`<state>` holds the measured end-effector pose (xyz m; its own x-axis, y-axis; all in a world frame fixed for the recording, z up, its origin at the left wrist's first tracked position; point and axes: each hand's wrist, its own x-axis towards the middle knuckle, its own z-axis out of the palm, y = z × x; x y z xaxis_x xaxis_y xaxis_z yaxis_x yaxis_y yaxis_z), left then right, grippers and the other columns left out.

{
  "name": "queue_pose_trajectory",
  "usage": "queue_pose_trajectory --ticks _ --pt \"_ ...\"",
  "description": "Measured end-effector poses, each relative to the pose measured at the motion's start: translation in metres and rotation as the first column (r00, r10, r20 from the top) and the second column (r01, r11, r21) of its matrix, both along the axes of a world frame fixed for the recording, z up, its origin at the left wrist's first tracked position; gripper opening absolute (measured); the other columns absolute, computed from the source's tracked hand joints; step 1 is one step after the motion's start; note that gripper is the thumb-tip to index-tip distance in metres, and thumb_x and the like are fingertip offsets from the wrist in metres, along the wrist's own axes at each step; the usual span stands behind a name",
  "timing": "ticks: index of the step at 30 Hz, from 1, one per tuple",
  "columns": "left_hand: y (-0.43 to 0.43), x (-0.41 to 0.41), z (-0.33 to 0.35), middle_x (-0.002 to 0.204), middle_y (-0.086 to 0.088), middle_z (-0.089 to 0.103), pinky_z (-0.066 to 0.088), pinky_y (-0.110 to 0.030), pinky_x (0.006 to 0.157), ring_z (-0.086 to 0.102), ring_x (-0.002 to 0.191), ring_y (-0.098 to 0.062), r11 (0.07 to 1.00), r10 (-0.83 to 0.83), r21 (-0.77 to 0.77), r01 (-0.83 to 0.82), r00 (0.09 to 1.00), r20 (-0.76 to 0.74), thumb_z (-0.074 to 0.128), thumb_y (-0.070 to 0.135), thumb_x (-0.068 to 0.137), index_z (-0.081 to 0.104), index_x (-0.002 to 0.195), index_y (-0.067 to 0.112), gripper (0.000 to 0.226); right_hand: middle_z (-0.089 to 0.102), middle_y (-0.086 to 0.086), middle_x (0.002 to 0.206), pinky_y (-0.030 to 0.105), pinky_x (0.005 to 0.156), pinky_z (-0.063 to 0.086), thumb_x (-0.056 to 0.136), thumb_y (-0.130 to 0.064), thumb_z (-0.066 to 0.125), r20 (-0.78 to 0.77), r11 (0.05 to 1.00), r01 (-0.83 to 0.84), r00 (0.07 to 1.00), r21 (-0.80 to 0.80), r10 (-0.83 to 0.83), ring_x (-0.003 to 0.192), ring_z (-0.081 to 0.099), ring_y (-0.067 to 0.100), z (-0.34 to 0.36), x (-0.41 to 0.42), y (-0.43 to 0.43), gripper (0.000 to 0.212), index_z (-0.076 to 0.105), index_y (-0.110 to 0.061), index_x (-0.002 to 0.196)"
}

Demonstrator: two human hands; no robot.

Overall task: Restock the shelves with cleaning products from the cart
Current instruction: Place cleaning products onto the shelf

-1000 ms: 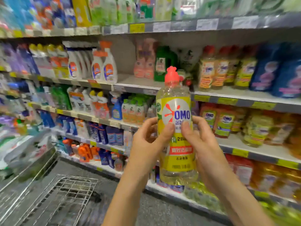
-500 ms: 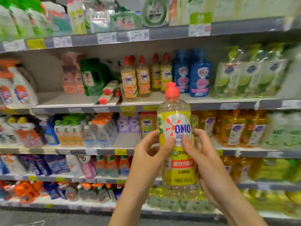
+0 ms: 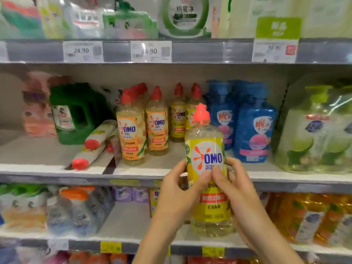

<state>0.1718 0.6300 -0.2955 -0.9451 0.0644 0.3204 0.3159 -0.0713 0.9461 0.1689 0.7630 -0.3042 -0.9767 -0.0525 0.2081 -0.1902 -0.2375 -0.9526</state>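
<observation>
Hands at lower centre of the frame: your left hand (image 3: 177,199) and right hand (image 3: 236,197) both clasp the yellow-label OMO bottle (image 3: 206,159), fingers curled round its sides and thumbs pressed on the label. It is upright and in the air, in front of the shelf edge. Beyond it, mid-frame, the middle shelf (image 3: 152,166) shows bare floor ahead of matching yellow-label bottles (image 3: 178,121), between the orange-label bottles (image 3: 131,134) and blue bottles (image 3: 253,130). Judged from this, the bottle is carried but not yet placed. The cart is out of view, so remaining stock cannot be told.
</observation>
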Motion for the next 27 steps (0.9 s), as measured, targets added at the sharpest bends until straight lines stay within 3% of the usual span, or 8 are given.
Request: queue_pose_trajectory --ticks 5,9,14,16,18,20,24,27 --pt "-0.015 -0.073 0.015 0.105 0.013 0.071 0.055 -0.020 0.078 0.065 0.098 -0.003 0.989 0.066 -0.129 -0.076 0.995 -0.081 0.071 0.039 0.081 0.065 0.108 0.034 0.028 0.072 -0.004 0.107 0.030 0.071 0.059 0.069 -0.051 0.069 -0.081 0.997 -0.024 0.996 0.068 0.030 0.096 0.071 0.016 0.012 -0.080 -0.010 0.057 0.052 -0.031 0.119" --pt "-0.018 -0.126 0.021 0.108 0.002 0.069 0.054 -0.039 0.089 0.065 0.101 -0.011 0.953 0.181 -0.231 -0.197 0.979 -0.091 0.069 0.021 0.085 0.061 0.111 0.023 0.027 0.070 -0.009 0.112 0.021 0.072 0.056 0.070 -0.047 0.068 -0.140 0.993 -0.017 0.990 0.115 0.033 0.100 0.068 0.007 0.016 -0.133 -0.012 0.056 0.048 -0.037 0.122" --pt "-0.011 -0.171 0.011 0.120 -0.014 0.061 0.046 -0.045 0.097 0.058 0.112 -0.028 0.887 0.295 -0.338 -0.314 0.949 -0.108 0.071 0.009 0.083 0.056 0.123 0.004 0.042 0.064 -0.008 0.118 0.019 0.076 0.054 0.087 -0.024 0.059 -0.089 0.986 -0.029 0.995 0.166 0.045 0.096 0.066 -0.002 0.000 -0.182 -0.017 0.041 0.044 -0.034 0.123" --pt "-0.011 -0.181 0.007 0.122 -0.014 0.058 0.044 -0.035 0.099 0.056 0.114 -0.029 0.836 0.352 -0.394 -0.382 0.924 -0.149 0.072 0.008 0.082 0.056 0.123 0.003 0.044 0.062 -0.004 0.123 0.029 0.088 0.053 0.090 -0.023 0.057 -0.096 0.973 -0.024 0.994 0.229 0.047 0.103 0.064 0.003 0.000 -0.192 -0.020 0.033 0.045 -0.035 0.119" --pt "-0.013 -0.190 0.008 0.128 -0.012 0.054 0.038 -0.015 0.096 0.050 0.120 -0.028 0.753 0.416 -0.486 -0.444 0.893 -0.172 0.073 0.011 0.082 0.052 0.129 0.004 0.052 0.060 0.000 0.128 0.042 0.099 0.049 0.084 -0.038 0.058 -0.089 0.957 -0.030 0.994 0.288 0.058 0.114 0.061 0.015 0.004 -0.198 -0.022 0.042 0.044 -0.038 0.123" --pt "-0.013 -0.197 0.008 0.137 -0.012 0.047 0.032 -0.019 0.099 0.043 0.127 -0.027 0.631 0.447 -0.619 -0.467 0.872 -0.201 0.071 0.020 0.084 0.042 0.139 0.008 0.064 0.052 0.008 0.136 0.049 0.104 0.043 0.085 -0.040 0.057 -0.110 0.923 0.021 0.994 0.383 0.023 0.123 0.053 0.024 0.006 -0.203 -0.025 0.056 0.038 -0.032 0.137" --pt "0.002 -0.201 0.006 0.143 -0.013 0.026 0.031 -0.031 0.105 0.035 0.132 -0.027 0.435 0.542 -0.764 -0.476 0.816 -0.200 0.061 0.018 0.090 0.015 0.148 0.010 0.075 0.034 0.005 0.150 0.040 0.113 0.033 0.094 -0.013 0.058 -0.095 0.832 0.056 0.995 0.552 -0.004 0.135 0.039 0.021 0.004 -0.210 -0.035 0.069 0.019 -0.024 0.151" --pt "0.012 -0.204 0.004 0.133 -0.015 0.031 0.041 -0.033 0.092 0.044 0.118 -0.031 0.408 0.601 -0.710 -0.575 0.754 -0.265 0.056 0.010 0.090 0.029 0.133 0.005 0.051 0.042 0.006 0.143 0.027 0.099 0.039 0.092 -0.011 0.061 -0.137 0.749 0.196 0.981 0.633 -0.141 0.124 0.047 0.018 0.006 -0.207 -0.041 0.058 0.026 -0.016 0.139"
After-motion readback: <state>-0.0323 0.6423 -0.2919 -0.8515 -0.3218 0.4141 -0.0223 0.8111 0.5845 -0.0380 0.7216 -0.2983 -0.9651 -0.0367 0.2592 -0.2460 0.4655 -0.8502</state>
